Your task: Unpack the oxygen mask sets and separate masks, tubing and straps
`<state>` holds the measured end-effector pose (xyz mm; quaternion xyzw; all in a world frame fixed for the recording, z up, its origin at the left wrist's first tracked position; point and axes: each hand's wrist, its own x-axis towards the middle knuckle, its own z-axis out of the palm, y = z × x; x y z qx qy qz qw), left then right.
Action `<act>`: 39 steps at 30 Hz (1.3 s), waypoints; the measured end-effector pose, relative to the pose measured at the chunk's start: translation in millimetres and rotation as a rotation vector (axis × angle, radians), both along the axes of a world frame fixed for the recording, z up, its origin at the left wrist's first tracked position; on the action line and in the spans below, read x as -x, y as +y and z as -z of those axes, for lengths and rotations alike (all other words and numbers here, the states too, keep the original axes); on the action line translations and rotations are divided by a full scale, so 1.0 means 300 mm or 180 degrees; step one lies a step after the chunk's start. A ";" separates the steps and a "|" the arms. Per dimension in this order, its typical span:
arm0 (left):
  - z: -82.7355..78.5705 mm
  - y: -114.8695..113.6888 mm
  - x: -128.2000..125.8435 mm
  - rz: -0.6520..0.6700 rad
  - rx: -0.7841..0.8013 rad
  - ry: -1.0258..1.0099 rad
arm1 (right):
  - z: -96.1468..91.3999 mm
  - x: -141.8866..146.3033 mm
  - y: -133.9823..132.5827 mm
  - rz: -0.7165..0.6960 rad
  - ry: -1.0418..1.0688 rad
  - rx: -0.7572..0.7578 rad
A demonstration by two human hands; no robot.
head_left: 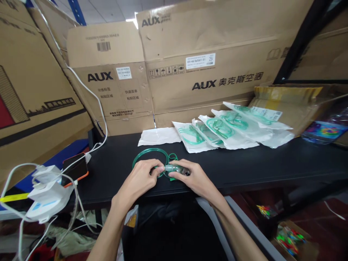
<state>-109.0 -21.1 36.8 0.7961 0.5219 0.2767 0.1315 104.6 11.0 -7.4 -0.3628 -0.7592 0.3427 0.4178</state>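
Observation:
Above the front of the black table, my right hand point(194, 175) grips a clear greenish oxygen mask point(178, 168), its narrow neck pointing left. My left hand point(144, 174) is pinched at the tip of that neck, on the end of the green tubing point(138, 153); the fingers partly hide the joint. The tubing lies in a loop behind my left hand. A thin green cord point(173, 156) curls up just behind the mask.
Several white packs point(190, 137) with green tubing lie along the back right, beside a flat white wrapper point(159, 136). Cardboard boxes point(174, 87) wall the back. At left are a phone point(75, 168), a white power strip point(50, 199) and cables.

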 end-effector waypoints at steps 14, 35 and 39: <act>-0.014 0.006 0.078 -0.0020 0.0157 0.0139 | -0.019 0.124 0.092 0.0441 -0.0321 -0.0942; 0.036 0.038 0.210 -0.0588 0.0594 0.0243 | -0.002 0.049 -0.191 -0.0663 -0.0293 0.1191; 0.001 -0.012 0.179 -0.0364 0.0777 0.0239 | 0.023 0.053 -0.195 -0.0851 -0.0461 0.1396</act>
